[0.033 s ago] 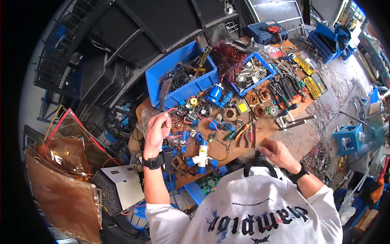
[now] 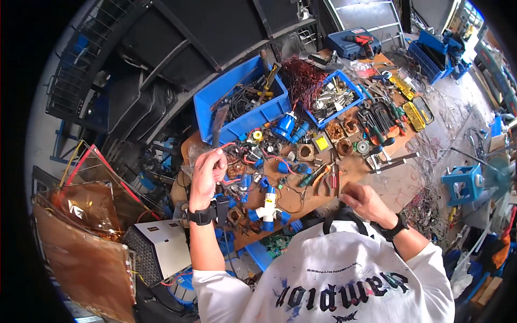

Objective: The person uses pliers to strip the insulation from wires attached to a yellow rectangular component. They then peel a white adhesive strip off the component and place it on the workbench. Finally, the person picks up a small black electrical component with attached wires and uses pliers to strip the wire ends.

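My left hand is closed at the left end of the work table, its fingers curled. A flat, dark knife-like blade sticks up out of it toward the big blue bin; its handle is hidden in the hand. Red wires run beside these fingers. To the right of it lies a white and blue cylindrical part. My right hand is closed at the table's near edge, in front of pliers. What its fingers hold, if anything, is hidden.
Behind the hands stand a blue bin of tools and scrap and a blue tray of metal pieces. Clamps and a red drill on a case lie farther right. A blue stool stands at the right; a white box is at lower left.
My right hand has shifted very slightly to the left. The left hand and the blade are almost unmoved.
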Motion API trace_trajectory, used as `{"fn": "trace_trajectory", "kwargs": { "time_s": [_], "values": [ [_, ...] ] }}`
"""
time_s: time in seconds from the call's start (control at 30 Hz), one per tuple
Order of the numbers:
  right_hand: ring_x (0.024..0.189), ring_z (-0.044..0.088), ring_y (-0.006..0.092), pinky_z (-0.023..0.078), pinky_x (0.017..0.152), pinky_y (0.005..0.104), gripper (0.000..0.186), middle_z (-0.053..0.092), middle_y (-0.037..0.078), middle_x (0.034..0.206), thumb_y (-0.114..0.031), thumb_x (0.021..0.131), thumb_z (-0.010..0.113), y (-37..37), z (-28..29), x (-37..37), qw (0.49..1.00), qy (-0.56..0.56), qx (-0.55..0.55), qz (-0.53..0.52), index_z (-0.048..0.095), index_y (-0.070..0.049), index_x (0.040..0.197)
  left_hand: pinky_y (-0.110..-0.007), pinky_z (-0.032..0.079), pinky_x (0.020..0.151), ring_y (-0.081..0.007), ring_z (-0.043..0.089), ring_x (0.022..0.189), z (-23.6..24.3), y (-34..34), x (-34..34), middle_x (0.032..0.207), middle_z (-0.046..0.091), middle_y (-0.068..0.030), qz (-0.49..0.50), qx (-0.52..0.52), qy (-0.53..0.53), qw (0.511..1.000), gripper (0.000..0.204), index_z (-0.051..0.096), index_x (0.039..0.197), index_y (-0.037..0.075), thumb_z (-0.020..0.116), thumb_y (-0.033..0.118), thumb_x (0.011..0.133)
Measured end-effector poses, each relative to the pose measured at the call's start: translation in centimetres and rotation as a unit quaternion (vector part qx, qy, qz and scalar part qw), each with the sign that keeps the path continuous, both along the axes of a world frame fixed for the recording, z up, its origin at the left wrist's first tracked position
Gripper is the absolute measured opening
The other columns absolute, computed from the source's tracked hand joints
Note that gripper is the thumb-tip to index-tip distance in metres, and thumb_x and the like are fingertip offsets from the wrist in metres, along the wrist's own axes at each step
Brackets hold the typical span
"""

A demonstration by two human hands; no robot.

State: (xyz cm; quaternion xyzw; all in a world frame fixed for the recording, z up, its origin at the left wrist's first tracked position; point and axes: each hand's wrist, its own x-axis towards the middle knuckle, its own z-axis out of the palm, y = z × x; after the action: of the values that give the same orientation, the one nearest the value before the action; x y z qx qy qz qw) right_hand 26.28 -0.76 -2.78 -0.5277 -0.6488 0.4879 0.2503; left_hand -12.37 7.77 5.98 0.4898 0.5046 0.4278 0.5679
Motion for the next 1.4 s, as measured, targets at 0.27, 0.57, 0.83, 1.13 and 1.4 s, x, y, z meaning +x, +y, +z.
{"fn": "trace_trajectory", "kwargs": {
  "time_s": [0.27, 0.57, 0.83, 1.13, 1.4],
  "values": [
    [0.08, 0.057, 0.0086, 0.048, 0.07, 0.0264, 0.025, 0.062, 0.001, 0.087, -0.018, 0.09, 0.068, 2.8, 2.9, -3.4, 0.978, 0.191, -0.07, 0.05, 0.056, -0.002, 0.105, -0.022, 0.018, 0.042, -0.0022, 0.025, 0.044, 6.5, 0.1, 2.6, 0.053, 0.032, 0.0062, -0.099, 0.021, -0.047, 0.994, 0.037, 0.046, 0.066, 0.006, 0.046, 0.023, 0.099],
    [0.128, 0.047, 0.0281, 0.045, 0.103, 0.0421, 0.088, 0.044, 0.016, 0.141, -0.033, 0.076, 0.083, 5.3, 4.8, -6.5, 0.968, 0.228, 0.086, 0.056, 0.034, -0.004, 0.143, -0.025, 0.017, 0.044, -0.0043, 0.024, 0.044, 10.4, 0.1, 6.9, 0.049, 0.03, 0.0052, -0.158, 0.041, -0.034, 0.986, 0.041, 0.044, 0.06, 0.006, 0.05, 0.025, 0.096],
    [0.113, 0.057, 0.0177, 0.047, 0.099, 0.0329, 0.078, 0.057, 0.01, 0.125, -0.015, 0.077, 0.082, 6.0, 5.8, -8.3, 0.936, 0.342, 0.065, 0.058, 0.037, 0.002, 0.138, -0.025, 0.018, 0.044, -0.0049, 0.024, 0.046, 11.9, -0.4, 9.5, 0.051, 0.033, 0.0043, -0.189, 0.075, 0.003, 0.979, 0.041, 0.044, 0.06, 0.006, 0.051, 0.025, 0.095],
    [0.107, 0.058, 0.0118, 0.049, 0.094, 0.0297, 0.057, 0.061, 0.004, 0.118, 0.004, 0.078, 0.077, 5.6, 6.6, -7.8, 0.906, 0.422, 0.013, 0.026, 0.049, -0.002, 0.126, -0.023, 0.018, 0.043, -0.0036, 0.024, 0.046, 11.2, -1.0, 9.0, 0.052, 0.031, 0.0055, -0.154, 0.061, -0.043, 0.985, 0.039, 0.046, 0.065, 0.006, 0.049, 0.026, 0.098],
    [0.104, 0.06, 0.0118, 0.051, 0.091, 0.028, 0.063, 0.061, 0.006, 0.115, 0.001, 0.079, 0.077, 5.5, 7.2, -7.8, 0.893, 0.449, 0.011, 0.011, 0.043, 0.005, 0.132, -0.02, 0.021, 0.042, -0.0024, 0.027, 0.045, 7.2, 0.7, 6.7, 0.053, 0.032, 0.007, -0.057, 0.064, -0.081, 0.993, 0.03, 0.053, 0.077, 0.005, 0.051, 0.024, 0.099]
  ]
}}
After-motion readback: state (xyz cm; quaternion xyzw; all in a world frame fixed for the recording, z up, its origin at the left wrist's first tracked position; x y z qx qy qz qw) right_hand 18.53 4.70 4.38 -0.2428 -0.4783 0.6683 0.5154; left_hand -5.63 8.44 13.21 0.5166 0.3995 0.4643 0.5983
